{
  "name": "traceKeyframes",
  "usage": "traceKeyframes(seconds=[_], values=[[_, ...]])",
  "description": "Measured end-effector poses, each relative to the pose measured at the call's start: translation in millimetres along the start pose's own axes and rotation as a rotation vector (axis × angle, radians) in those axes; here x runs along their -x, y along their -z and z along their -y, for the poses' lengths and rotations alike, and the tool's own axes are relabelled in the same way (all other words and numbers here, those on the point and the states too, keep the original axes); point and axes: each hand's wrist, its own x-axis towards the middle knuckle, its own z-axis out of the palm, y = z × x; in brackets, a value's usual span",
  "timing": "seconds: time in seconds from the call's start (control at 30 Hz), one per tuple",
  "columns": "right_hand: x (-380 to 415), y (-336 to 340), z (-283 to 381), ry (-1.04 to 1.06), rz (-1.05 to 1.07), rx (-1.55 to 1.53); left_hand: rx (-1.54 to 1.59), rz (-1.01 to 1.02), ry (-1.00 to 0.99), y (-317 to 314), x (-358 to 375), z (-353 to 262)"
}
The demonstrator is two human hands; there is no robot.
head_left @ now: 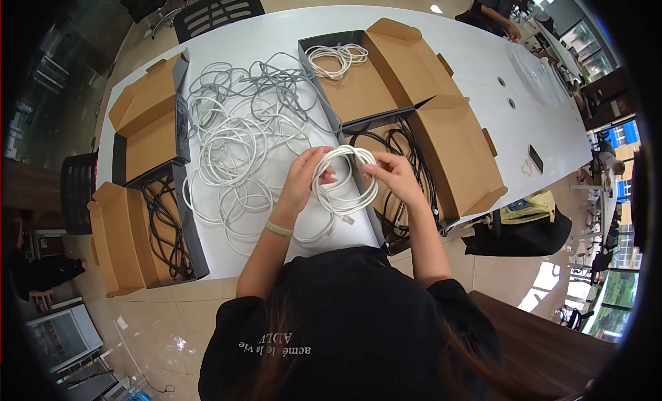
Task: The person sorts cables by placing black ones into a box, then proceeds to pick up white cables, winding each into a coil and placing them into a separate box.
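Note:
A white cable coil point(345, 207) is held up between my two hands over the table's near side, with a connector plug point(347, 220) hanging at its lower edge. My left hand point(308, 177) has its fingers wrapped round the coil's left side. On the right side, my right hand point(393, 175) pinches the loops. Loose white cables point(231, 147) lie tangled on the table to the left, with grey cables point(279, 80) behind them. Black cables point(407, 142) fill the open box just beyond my right hand.
An open box point(358, 94) at the back holds a white coil point(336, 59). Two open boxes stand left, the nearer point(127, 228) with black cables point(164, 225). A phone point(536, 159) lies on the white table point(476, 63). A person point(495, 8) is at the far right.

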Motion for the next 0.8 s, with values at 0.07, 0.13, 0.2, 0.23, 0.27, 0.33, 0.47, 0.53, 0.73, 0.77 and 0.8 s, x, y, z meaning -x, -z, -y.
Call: traceKeyframes(seconds=[0.07,0.13,0.2,0.23,0.27,0.33,0.47,0.53,0.73,0.77,0.8], values=[[-13,10,4,-0.003,-0.006,-0.015,0.007,0.051,0.020,4,-15,0],[-35,26,-4,0.015,-0.038,-0.018,-0.015,0.045,-0.019,3,-32,-1],[-60,43,-13,0.016,-0.123,-0.082,-0.068,0.044,-0.071,10,-51,2],[-74,54,-15,-0.012,-0.159,-0.161,-0.070,0.044,-0.071,11,-57,1],[-88,66,-17,-0.037,-0.202,-0.154,-0.182,0.015,-0.091,13,-61,1],[-118,83,-20,-0.083,-0.304,-0.246,-0.297,-0.021,-0.112,20,-66,7],[-185,104,-58,-0.114,-0.475,-0.327,-0.257,-0.044,-0.039,34,-61,32],[-208,103,-69,-0.210,-0.594,-0.332,-0.271,-0.073,0.017,42,-52,45],[-266,113,-118,-0.227,-0.672,-0.015,-0.311,-0.071,0.071,47,-24,51],[-270,116,-125,-0.276,-0.679,0.203,-0.305,-0.071,0.054,46,-21,50],[-270,113,-121,-0.321,-0.681,0.423,-0.300,-0.067,0.034,43,-19,49]])
